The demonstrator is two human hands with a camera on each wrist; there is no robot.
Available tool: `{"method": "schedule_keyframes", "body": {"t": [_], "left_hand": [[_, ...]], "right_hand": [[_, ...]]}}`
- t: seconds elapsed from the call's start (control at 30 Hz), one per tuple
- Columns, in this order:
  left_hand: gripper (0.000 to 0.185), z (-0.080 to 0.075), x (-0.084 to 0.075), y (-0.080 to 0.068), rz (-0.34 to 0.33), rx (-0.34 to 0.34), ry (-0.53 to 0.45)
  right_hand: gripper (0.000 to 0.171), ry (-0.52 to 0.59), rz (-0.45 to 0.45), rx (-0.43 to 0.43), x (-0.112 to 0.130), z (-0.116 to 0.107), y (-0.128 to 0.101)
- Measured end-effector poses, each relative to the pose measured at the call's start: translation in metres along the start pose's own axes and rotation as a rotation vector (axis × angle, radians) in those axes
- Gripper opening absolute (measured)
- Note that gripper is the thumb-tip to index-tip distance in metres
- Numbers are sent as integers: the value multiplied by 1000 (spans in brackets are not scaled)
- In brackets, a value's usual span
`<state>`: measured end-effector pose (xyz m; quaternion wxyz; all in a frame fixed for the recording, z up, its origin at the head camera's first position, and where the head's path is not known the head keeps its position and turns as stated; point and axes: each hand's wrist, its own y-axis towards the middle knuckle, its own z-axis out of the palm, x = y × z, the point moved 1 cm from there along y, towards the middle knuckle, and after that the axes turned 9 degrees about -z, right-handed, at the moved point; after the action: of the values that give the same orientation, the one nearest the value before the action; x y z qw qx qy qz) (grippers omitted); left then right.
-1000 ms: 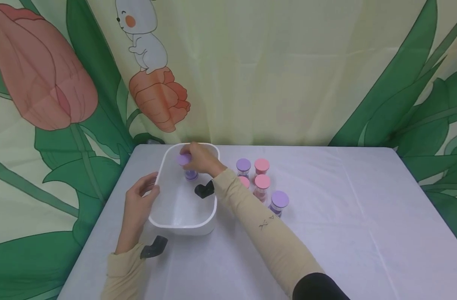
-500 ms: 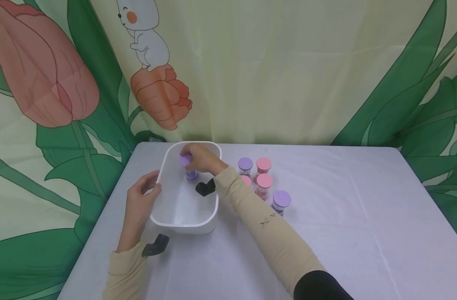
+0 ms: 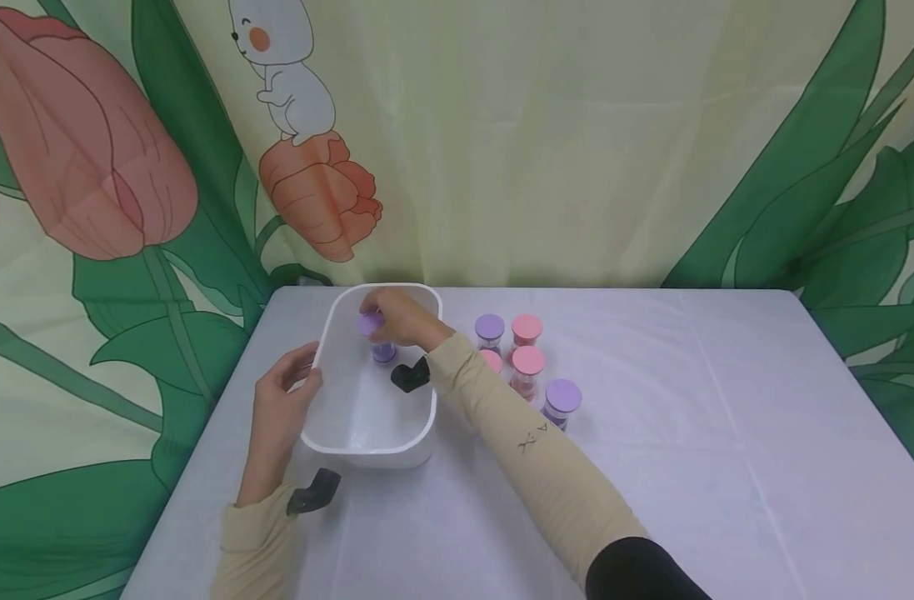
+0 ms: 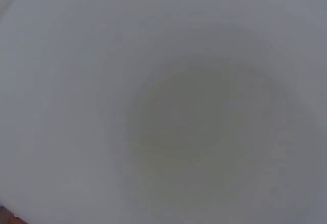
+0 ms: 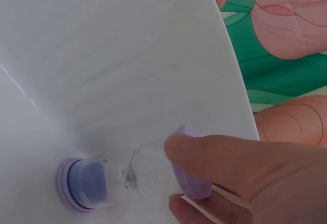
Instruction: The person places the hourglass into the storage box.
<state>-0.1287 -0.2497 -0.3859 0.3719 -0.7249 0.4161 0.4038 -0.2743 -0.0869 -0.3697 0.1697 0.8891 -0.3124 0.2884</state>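
A sand timer with lilac end caps (image 3: 383, 352) stands inside a white plastic bin (image 3: 367, 457). In the right wrist view its clear glass bulbs and blue-purple sand (image 5: 88, 181) show, the sand lying in the lower bulb. My right hand (image 3: 406, 318) reaches over the bin's right side and pinches the timer's upper cap (image 5: 194, 183) between thumb and fingers. At the bin's left side my left hand (image 3: 280, 408) touches the outer wall near the rim. Only blurred white surface (image 4: 194, 121) fills most of the left wrist view.
Several more sand timers stand on the white-covered table right of the bin: pink-capped ones (image 3: 527, 362) and lilac-capped ones (image 3: 561, 396). My right forearm passes close to them. A patterned curtain (image 3: 539, 167) hangs behind the table's far edge.
The view shifts slightly with head movement. Both hands, the bin and the held sand timer otherwise stay as they were.
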Motion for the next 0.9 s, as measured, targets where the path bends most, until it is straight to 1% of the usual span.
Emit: {"method": "schedule_keyframes", "body": {"t": [0.17,0.3,0.43,0.5,0.7,0.77,0.9], "left_hand": [[42,0,-1,-1,-4,5,-2],[42,1,-2,1,-10,8,11],[42,1,-3,2,12,7,15],[43,1,-3,2,18,5,18],[43,-1,0,1,6,-8,52],[43,-1,1,1,9,-15,65],[43,-1,2,1,13,-8,69]], "right_hand": [[39,38,-16,-13,2,-1,-2],[38,116,-7,-34,3,-5,-6],[38,202,0,-63,3,-12,-10],[38,223,-9,-75,4,-15,-12],[40,217,-76,-102,13,-25,-17],[40,212,-97,-107,16,-31,-21],[40,205,-120,-114,21,-41,-32]]}}
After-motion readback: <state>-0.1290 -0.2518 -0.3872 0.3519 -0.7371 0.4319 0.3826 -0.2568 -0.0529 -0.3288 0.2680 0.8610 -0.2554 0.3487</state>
